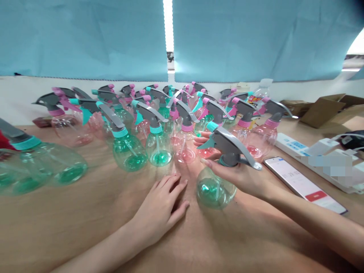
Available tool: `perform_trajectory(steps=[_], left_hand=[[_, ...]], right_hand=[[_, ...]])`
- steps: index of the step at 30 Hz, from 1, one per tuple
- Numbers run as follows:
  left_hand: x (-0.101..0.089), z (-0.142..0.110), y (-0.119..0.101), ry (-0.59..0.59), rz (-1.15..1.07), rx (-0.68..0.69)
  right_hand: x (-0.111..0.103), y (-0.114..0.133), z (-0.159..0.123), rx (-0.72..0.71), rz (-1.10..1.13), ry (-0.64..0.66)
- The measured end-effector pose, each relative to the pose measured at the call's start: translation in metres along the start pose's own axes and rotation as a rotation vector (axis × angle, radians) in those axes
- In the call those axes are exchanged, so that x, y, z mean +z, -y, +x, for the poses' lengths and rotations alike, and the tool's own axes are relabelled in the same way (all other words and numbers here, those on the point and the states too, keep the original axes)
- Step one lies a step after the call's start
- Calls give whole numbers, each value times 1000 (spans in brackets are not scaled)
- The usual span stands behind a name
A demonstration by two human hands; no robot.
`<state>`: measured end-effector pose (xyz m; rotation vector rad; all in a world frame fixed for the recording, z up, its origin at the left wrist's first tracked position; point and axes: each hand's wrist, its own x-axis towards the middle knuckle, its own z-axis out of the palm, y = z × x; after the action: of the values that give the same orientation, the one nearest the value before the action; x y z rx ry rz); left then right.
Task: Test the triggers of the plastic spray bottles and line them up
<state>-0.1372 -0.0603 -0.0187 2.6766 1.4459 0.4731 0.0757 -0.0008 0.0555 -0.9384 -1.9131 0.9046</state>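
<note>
A green-tinted spray bottle (pixel 216 189) with a grey head, teal nozzle and teal trigger stands upright on the wooden table (pixel 119 235). My right hand (pixel 241 176) is wrapped round its neck, thumb on the near side and fingers partly hidden behind the head. To its left, my left hand (pixel 165 203) lies palm down on the tabletop, fingers loosely spread and holding nothing. Just beyond the hands stand another green spray bottle (pixel 158 151), one more green spray bottle (pixel 129 151) and a pink spray bottle (pixel 185 146).
Several more pink and green spray bottles crowd the back. Green bottles (pixel 68 167) stand at the left. On the right lie a phone (pixel 301 184) with a lit screen and a white power strip (pixel 292 146) with plugs. Behind them are an open cardboard box (pixel 324 112) and a blue curtain (pixel 85 38).
</note>
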Motion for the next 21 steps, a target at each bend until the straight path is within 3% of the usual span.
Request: perform_trajectory(steps=[6, 12, 21], left_hand=[[0, 0, -1, -4, 5, -4], [-2, 1, -1, 6, 4, -6], [2, 0, 1, 15, -3, -2]], right_hand=[[-1, -13, 1, -37, -85, 24], [-4, -24, -2, -63, -15, 50], [-5, -13, 2, -17, 26, 116]])
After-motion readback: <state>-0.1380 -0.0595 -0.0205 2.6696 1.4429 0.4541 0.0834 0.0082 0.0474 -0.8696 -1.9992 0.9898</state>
